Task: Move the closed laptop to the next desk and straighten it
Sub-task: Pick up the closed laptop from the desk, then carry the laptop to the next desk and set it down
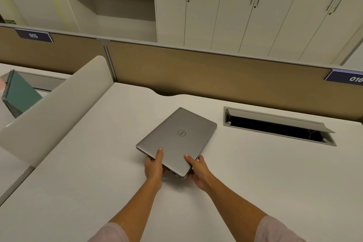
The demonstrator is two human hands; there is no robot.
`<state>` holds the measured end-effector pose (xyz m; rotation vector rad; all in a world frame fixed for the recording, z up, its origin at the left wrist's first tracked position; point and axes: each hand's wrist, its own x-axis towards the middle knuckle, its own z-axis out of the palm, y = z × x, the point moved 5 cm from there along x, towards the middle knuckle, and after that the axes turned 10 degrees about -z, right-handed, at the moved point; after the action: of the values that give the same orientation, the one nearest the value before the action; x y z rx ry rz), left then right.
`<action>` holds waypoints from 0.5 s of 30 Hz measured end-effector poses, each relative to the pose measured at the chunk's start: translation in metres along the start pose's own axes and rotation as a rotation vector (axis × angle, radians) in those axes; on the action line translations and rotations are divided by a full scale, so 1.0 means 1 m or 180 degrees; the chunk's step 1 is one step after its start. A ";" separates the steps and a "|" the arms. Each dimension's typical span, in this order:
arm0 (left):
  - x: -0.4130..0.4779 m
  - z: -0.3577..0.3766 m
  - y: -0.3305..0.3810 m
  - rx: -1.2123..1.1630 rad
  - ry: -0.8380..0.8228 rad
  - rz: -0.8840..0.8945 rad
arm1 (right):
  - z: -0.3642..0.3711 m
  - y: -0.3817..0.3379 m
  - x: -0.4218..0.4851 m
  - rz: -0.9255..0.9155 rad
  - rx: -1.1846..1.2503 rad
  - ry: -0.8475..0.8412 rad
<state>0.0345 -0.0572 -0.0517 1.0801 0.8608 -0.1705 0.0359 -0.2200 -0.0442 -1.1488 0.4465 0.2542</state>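
We note the closed laptop (176,139), silver-grey with a round logo, lying skewed at frame centre on the white desk (255,173); bare desktop surrounds it, an open cable hatch (279,126) to its right, a divider panel (59,100) at left; left hand (154,168) and right hand (198,172) grip its near edge, thumbs on the lid, fingers hidden beneath.

Fingers (151,163) of both hands vanish beneath the laptop (176,139); only thumbs show. Far left of the fingers, the green notebook (18,93) is half hidden behind the divider (59,104) and blurred.
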 end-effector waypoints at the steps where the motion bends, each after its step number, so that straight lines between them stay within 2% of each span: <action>1: -0.002 0.001 0.000 -0.0086 -0.0106 0.0039 | 0.000 -0.001 -0.001 -0.0017 0.0049 -0.0021; 6: -0.010 0.009 -0.002 -0.0378 -0.0507 0.0041 | -0.008 -0.002 -0.010 -0.0011 0.0153 -0.0041; 15: -0.039 0.032 -0.015 -0.0300 -0.0845 0.0037 | -0.052 -0.008 -0.032 -0.0120 0.0239 -0.0084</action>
<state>0.0178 -0.1012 -0.0296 0.9492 0.6177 -0.2550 0.0001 -0.2696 -0.0400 -1.0781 0.4075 0.2180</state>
